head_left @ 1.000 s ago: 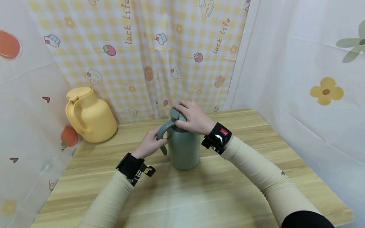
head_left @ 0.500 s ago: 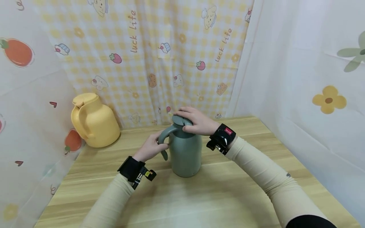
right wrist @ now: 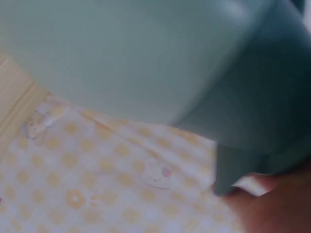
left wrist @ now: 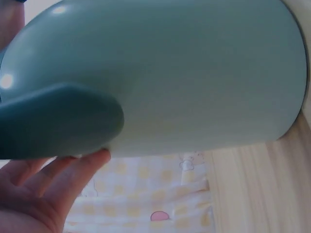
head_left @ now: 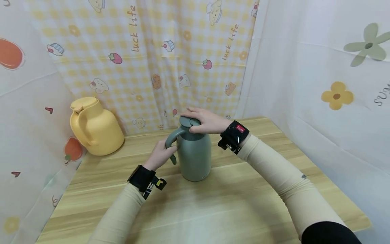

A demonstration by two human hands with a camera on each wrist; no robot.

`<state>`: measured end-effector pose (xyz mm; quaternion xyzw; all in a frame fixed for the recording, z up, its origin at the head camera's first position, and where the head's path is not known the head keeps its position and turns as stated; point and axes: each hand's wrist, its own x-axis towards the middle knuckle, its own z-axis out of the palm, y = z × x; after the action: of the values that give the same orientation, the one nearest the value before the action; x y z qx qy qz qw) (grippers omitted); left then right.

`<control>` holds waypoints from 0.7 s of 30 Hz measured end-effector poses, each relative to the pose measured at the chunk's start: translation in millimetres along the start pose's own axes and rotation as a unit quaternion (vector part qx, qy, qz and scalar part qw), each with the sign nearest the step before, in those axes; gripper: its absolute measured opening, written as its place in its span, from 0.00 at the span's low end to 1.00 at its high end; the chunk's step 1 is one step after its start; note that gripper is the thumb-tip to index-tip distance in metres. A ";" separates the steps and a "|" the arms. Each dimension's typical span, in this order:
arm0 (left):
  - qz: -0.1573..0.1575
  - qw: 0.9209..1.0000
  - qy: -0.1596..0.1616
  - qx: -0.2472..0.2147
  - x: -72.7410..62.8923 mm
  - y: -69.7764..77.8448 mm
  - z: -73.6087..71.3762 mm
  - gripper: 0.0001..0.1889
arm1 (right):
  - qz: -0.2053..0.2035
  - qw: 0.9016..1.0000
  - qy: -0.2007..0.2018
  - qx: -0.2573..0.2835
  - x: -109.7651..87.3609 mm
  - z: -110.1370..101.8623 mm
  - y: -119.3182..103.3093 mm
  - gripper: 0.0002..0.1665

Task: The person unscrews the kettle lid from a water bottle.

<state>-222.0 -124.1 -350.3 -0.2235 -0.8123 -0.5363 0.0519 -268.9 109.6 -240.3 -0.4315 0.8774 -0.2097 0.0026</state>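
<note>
A grey-green thermos jug (head_left: 195, 159) stands upright on the wooden table. My left hand (head_left: 159, 154) holds its curved handle (head_left: 173, 138), thumb on the near side. In the left wrist view, fingers (left wrist: 80, 174) show behind the dark handle end (left wrist: 63, 119), beside the jug body (left wrist: 194, 63). The right hand (head_left: 210, 122) grips the round lid (head_left: 185, 121), with its thumb on the near side and fingers across the top. Blurred in the right wrist view, that hand (right wrist: 279, 199) touches the jug's top; most of its fingers are hidden there.
A yellow jug (head_left: 105, 130) of similar shape stands at the back left of the table (head_left: 243, 210). Behind the table hangs a yellow checked curtain (head_left: 128, 67). White printed cloth (head_left: 304, 61) closes off the right side, and more hangs at the left.
The head view has shifted slightly. My right hand has turned a little on the lid, and more of the lid's top shows. The left hand keeps its hold; the jug stays standing.
</note>
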 end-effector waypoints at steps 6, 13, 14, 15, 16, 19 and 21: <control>-0.028 0.999 0.001 -0.015 -2.5 5.0 -0.7 0.21 | 0.115 0.988 0.014 -0.104 9.3 1.9 -45.0 0.40; -0.047 0.998 0.006 -0.040 -1.6 5.5 4.1 0.12 | 0.221 0.940 0.062 -0.251 24.7 29.3 -73.7 0.46; -0.046 0.998 0.007 -0.036 -1.6 5.8 4.2 0.12 | 0.229 0.933 0.070 -0.267 25.7 32.4 -74.6 0.48; -0.045 0.999 0.006 -0.030 -1.6 6.4 4.2 0.12 | 0.237 0.927 0.080 -0.278 26.4 34.9 -75.0 0.49; -0.042 0.999 0.005 -0.026 -1.6 6.8 3.9 0.10 | 0.242 0.922 0.088 -0.288 26.8 37.0 -74.9 0.49; -0.029 1.000 -0.001 -0.011 -1.7 7.0 2.4 0.07 | 0.243 0.912 0.113 -0.309 26.8 41.1 -72.8 0.45; -0.024 1.000 -0.009 -0.007 -2.3 6.8 1.3 0.14 | 0.234 0.909 0.127 -0.321 25.7 42.2 -70.6 0.43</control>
<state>-216.9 -121.5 -345.8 -0.2089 -0.8143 -0.5407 0.0303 -223.9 36.6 -248.2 -0.1612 0.9661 0.0367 -0.1983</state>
